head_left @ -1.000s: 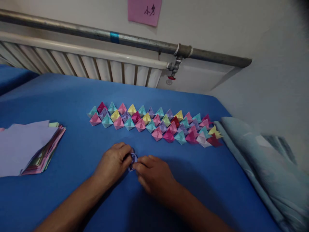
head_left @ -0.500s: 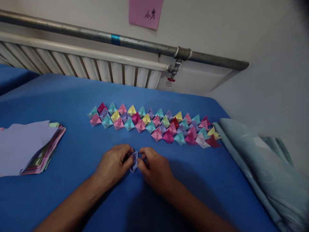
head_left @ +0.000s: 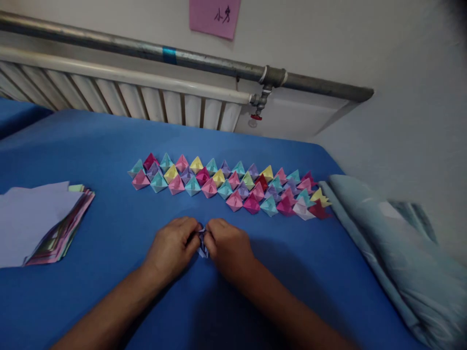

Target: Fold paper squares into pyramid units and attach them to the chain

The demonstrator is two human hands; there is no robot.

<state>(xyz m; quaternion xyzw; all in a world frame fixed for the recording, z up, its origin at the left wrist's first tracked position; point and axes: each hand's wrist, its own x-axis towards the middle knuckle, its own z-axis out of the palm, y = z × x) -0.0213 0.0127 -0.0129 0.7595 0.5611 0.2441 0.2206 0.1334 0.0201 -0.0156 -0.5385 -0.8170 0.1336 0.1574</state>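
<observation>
Both hands low on the blue cloth [head_left: 109,204], knuckles nearly touching. Left hand [head_left: 171,245] and right hand [head_left: 228,245] pinch one small purple paper piece [head_left: 203,243] betw. thumbs and forefingers; other fingers curled under. Piece is mostly hidden by the fingertips, only a thin folded edge shows, standing about upright just above the cloth. Fold stage: can't tell exactly.

Beyond the hands, apart from them: rows of finished folded paper shapes [head_left: 226,187], pink, teal, yellow, purple, red, packed side by side in a long band running left to right. Stack of flat colored paper sheets [head_left: 40,221] well off to the left. Rolled pale blue fabric [head_left: 379,233] at the right edge of the cloth. Radiator [head_left: 146,97] and a metal pipe [head_left: 204,61] along the wall, pink note [head_left: 214,17] above.

Doing this step well, my judgement:
- Keep grips close to the crease, w/ thumbs opposed, so the small paper doesn't twist.
- Pull or press evenly both sides; uneven force would likely skew the point or tear thin paper.
- Rest wrists on the cloth for steadiness.
- Check corners meet before sharpening the crease w/ a nail.
- Work clear of the finished band, approx. where hands are now, so a slip doesn't knock the rows.
</observation>
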